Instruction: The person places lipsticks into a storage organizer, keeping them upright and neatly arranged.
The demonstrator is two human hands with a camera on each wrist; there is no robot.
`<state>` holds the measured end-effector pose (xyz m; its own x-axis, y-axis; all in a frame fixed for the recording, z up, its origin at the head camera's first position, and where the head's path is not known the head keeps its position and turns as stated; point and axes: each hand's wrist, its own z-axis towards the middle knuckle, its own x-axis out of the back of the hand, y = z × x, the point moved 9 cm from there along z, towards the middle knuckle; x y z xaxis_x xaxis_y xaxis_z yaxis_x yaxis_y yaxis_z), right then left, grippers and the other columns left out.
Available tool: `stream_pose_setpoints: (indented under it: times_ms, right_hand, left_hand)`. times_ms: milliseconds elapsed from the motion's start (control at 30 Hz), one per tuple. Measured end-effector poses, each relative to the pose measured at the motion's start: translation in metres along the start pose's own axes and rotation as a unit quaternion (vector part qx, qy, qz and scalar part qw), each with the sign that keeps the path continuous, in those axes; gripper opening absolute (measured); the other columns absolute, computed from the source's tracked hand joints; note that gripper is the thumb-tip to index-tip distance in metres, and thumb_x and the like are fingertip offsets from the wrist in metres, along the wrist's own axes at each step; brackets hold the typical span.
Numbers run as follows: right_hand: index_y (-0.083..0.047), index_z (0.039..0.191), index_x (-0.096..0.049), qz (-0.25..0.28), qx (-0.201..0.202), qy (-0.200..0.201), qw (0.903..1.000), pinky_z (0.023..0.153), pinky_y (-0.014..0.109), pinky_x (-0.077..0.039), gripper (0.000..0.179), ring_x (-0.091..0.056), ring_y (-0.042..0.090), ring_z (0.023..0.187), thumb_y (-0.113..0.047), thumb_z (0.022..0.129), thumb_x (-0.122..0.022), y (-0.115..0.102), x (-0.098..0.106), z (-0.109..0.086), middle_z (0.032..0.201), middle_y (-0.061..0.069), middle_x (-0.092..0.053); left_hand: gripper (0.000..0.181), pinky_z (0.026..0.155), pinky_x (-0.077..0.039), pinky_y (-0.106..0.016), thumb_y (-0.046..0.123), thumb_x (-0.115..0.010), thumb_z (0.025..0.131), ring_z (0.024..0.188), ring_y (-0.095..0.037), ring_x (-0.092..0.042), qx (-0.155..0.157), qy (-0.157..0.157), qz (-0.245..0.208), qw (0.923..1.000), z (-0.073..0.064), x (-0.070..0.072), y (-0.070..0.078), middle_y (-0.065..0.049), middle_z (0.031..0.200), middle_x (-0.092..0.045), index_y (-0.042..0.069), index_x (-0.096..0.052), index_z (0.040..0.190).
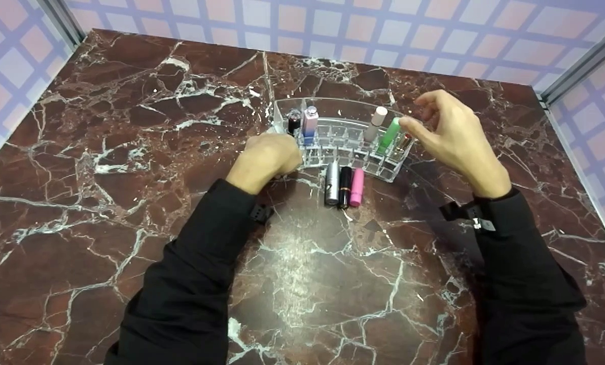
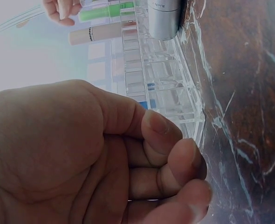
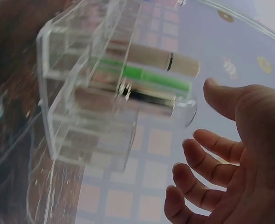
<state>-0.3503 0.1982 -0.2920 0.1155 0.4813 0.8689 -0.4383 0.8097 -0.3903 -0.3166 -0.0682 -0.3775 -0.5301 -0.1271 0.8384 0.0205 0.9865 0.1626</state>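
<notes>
A clear, curved, tiered lipstick organizer [image 1: 332,129] stands on the marbled table. My left hand [image 1: 274,152], fingers curled, is at its left end; thumb and fingertips [image 2: 184,156] overlap the lower corner in the left wrist view, and I cannot tell whether they grip it. My right hand [image 1: 452,129] hovers by the right end, fingers apart and holding nothing. Nearest it are a green tube [image 1: 389,133], a beige tube [image 1: 378,117] and a shiny tube [image 3: 147,97] in the slots. On the left side stand a dark tube [image 1: 294,120] and a pink-to-blue tube [image 1: 310,124].
Just in front of the organizer, a silver tube [image 1: 332,183], a black tube [image 1: 345,187] and a pink tube [image 1: 357,187] lie side by side. Checked panels [image 1: 322,25] enclose the table [image 1: 332,284] at the back and both sides.
</notes>
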Motion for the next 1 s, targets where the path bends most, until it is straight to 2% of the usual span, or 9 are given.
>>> stream_pose_setpoints:
  times_ms: [100,267,467,667,833,1000]
  right_hand:
    - [-0.001,0.127,-0.055,-0.004,-0.018,-0.016,0.9997,0.078,0.041,-0.043,0.062,-0.056,0.026,0.086,-0.053,0.095,-0.066,0.007,-0.001,-0.003,0.102,0.013,-0.061]
    - [0.0,0.124,-0.057,-0.016,-0.032,-0.053,0.9979,0.075,0.041,-0.044,0.067,-0.056,0.027,0.082,-0.059,0.093,-0.065,0.012,-0.005,-0.007,0.097,0.014,-0.061]
    - [0.0,0.116,-0.06,-0.048,-0.032,-0.108,0.9924,0.066,0.039,-0.047,0.071,-0.058,0.025,0.07,-0.066,0.089,-0.065,0.013,-0.016,-0.008,0.09,0.013,-0.063]
    - [-0.005,0.103,-0.068,-0.065,-0.047,-0.14,0.9869,0.054,0.035,-0.042,0.068,-0.049,0.019,0.057,-0.071,0.085,-0.065,0.019,-0.023,-0.01,0.072,0.006,-0.059]
    - [-0.008,0.095,-0.071,-0.063,-0.041,-0.164,0.9836,0.052,0.035,-0.045,0.06,-0.052,0.018,0.055,-0.067,0.087,-0.066,0.022,-0.028,-0.013,0.071,0.003,-0.064]
    - [-0.012,0.089,-0.078,-0.07,-0.029,-0.195,0.9778,0.051,0.034,-0.04,0.053,-0.044,0.014,0.05,-0.063,0.089,-0.067,0.022,-0.037,-0.016,0.065,0.0,-0.061]
  left_hand:
    - [0.037,0.097,-0.044,-0.043,0.013,-0.042,0.1,0.078,-0.018,-0.045,0.005,-0.004,-0.002,1.0,0.0,0.0,0.0,-0.015,0.148,-0.048,0.006,-0.058,0.133]
    - [0.034,0.092,-0.046,-0.04,0.014,-0.042,0.1,0.075,-0.016,-0.043,0.01,-0.01,-0.004,0.9999,0.0,-0.001,-0.001,-0.013,0.139,-0.052,0.006,-0.058,0.13]
    - [0.033,0.094,-0.045,-0.041,0.016,-0.042,0.101,0.079,-0.018,-0.045,0.007,-0.009,-0.005,0.9999,0.001,0.0,0.0,-0.013,0.135,-0.054,0.006,-0.059,0.128]
    - [0.035,0.1,-0.043,-0.045,0.019,-0.041,0.102,0.09,-0.022,-0.052,0.006,-0.004,-0.006,1.0,0.002,0.0,0.0,-0.012,0.136,-0.055,0.007,-0.058,0.13]
    - [0.033,0.097,-0.044,-0.042,0.021,-0.04,0.104,0.086,-0.02,-0.049,0.015,-0.012,0.001,0.9998,0.002,-0.001,-0.001,-0.012,0.136,-0.055,0.007,-0.06,0.126]
    - [0.033,0.098,-0.044,-0.042,0.022,-0.04,0.104,0.085,-0.02,-0.049,0.02,-0.013,0.003,0.9997,0.0,-0.001,-0.001,-0.012,0.135,-0.056,0.007,-0.06,0.126]
